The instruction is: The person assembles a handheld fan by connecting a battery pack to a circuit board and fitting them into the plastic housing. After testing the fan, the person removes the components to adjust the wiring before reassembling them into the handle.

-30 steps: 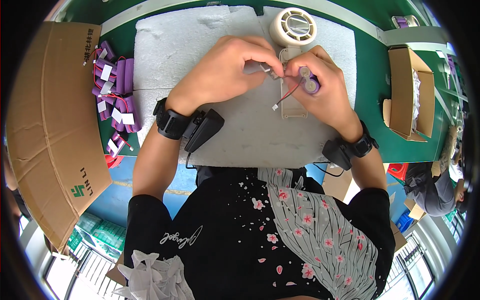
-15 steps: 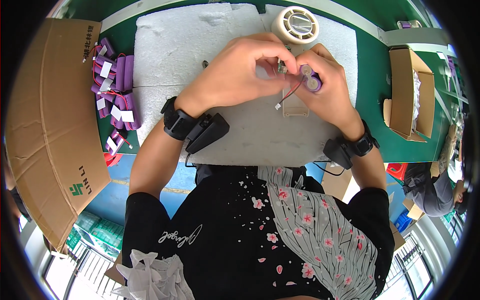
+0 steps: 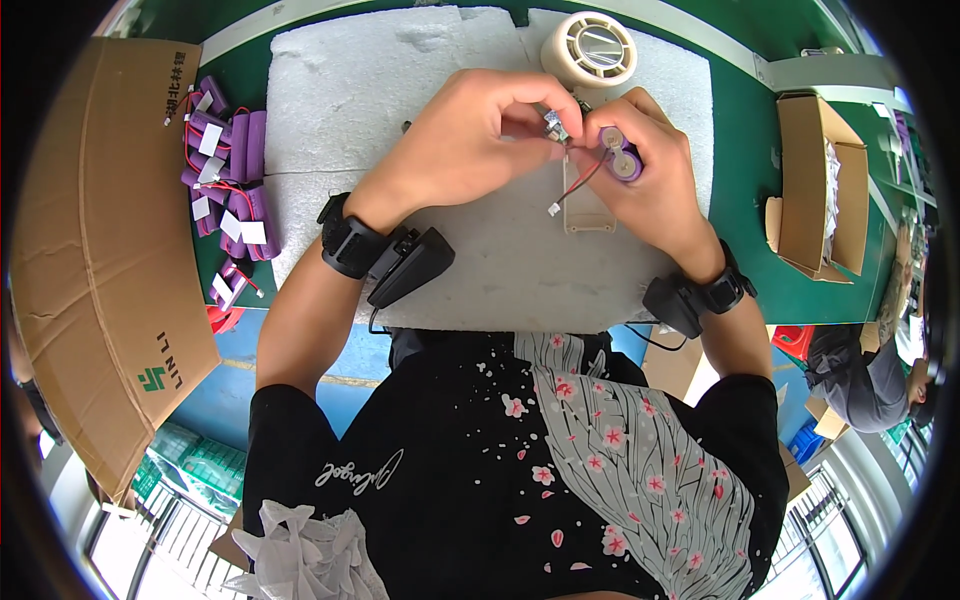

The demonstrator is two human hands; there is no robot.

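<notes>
My left hand (image 3: 480, 140) pinches a small circuit board (image 3: 555, 125) between thumb and forefinger, its fingertips close to those of the right. My right hand (image 3: 650, 165) is wrapped round a purple two-cell battery pack (image 3: 622, 160), whose round metal ends face up. From the pack a red and black lead hangs down to the left, ending in a white plug (image 3: 554, 209). Below the hands lies a cream plastic device (image 3: 590, 222) with a round vented head (image 3: 597, 52) at the far end; the hands hide its middle.
White foam sheets (image 3: 360, 90) cover the green table (image 3: 745, 200). On the left lie several purple battery packs (image 3: 250, 145) beside a large cardboard box (image 3: 110, 250). An open carton (image 3: 800, 190) stands at the right. A person (image 3: 860, 385) sits farther right.
The circuit board has turned and shifted slightly left in my left hand's fingers. My right hand keeps the battery pack almost in place.
</notes>
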